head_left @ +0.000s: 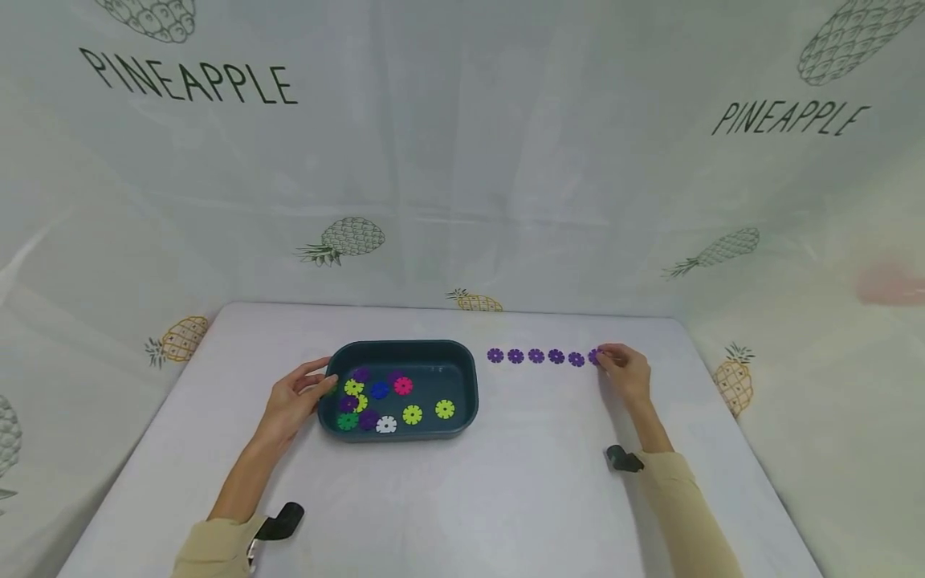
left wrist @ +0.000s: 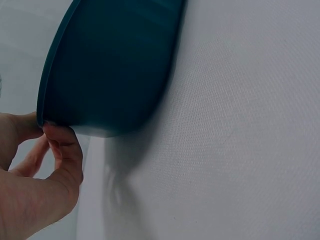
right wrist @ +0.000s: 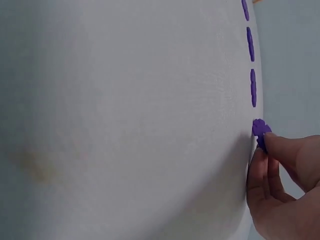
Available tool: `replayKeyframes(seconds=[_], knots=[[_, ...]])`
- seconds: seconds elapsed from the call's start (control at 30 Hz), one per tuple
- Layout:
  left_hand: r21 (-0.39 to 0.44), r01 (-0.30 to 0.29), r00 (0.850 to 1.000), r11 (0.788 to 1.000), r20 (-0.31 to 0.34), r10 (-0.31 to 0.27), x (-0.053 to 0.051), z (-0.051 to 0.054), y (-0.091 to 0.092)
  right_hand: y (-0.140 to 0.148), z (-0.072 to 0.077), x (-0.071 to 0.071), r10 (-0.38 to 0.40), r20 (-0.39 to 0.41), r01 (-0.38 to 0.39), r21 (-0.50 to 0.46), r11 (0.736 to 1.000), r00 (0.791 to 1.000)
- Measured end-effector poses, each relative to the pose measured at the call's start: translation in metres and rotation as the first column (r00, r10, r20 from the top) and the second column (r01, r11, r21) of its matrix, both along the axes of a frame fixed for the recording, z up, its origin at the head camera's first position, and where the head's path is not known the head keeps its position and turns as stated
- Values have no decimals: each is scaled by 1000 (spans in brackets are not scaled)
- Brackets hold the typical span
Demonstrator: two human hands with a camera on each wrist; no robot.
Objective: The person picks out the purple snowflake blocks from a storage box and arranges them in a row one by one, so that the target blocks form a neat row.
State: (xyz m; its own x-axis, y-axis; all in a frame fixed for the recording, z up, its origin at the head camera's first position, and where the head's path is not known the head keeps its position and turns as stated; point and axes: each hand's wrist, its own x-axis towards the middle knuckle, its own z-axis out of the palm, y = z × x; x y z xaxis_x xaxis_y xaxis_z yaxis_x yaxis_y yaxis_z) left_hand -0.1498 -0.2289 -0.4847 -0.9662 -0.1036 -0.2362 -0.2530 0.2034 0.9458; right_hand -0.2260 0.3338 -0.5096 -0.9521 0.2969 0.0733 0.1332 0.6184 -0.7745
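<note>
My left hand (head_left: 291,404) pinches the left rim of a dark teal plastic tray (head_left: 433,371) between thumb and fingers; the left wrist view has the tray's outer wall (left wrist: 110,65) close up. In the tray lie notched, flower-shaped plastic discs, among them a pink disc (head_left: 403,386), a white disc (head_left: 386,424), a blue disc (head_left: 379,390) and yellow-green, green and purple ones. At the right end of a row of purple discs (head_left: 536,356), my right hand (head_left: 627,374) pinches another purple disc (right wrist: 260,129). It is tilted, its lower edge at or near the tabletop.
A white cloth covers the table (head_left: 506,498). Behind it hangs a pale curtain (head_left: 462,160) printed with pineapples. The row of discs runs from the tray's right side along the table's far part. Black wrist devices (head_left: 282,522) sit at both cuffs.
</note>
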Motion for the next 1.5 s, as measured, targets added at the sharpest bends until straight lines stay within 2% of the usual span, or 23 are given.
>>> replayKeyframes(seconds=[0.17, 0.37, 0.53, 0.67, 1.13, 1.33, 1.5], knots=[[9, 9, 1000, 1000, -12, -9, 1, 1, -1, 1, 0, 0, 15, 36, -16, 44, 999, 999], [21, 2, 1000, 1000, -19, -2, 2, 1, -2, -5, 3, -2, 60, 9, -61, 87, 994, 998], [18, -3, 1000, 1000, -12, 3, 1, 0, -2, -13, 6, -1, 63, 0, -62, 66, 996, 998], [12, -5, 1000, 1000, -10, 5, 0, 0, 0, -21, 11, 2, 127, -26, -126, 33, 991, 992], [15, -7, 1000, 1000, -8, 7, 1, 1, -1, -79, 32, 2, 307, -127, -305, 35, 952, 943], [18, -2, 1000, 1000, 5, 2, -1, 1, 2, -107, 44, 4, 363, -158, -369, -7, 929, 918], [1, 7, 1000, 1000, 0, -7, -2, 2, -1, -137, 49, 3, 415, -199, -426, -12, 905, 888]])
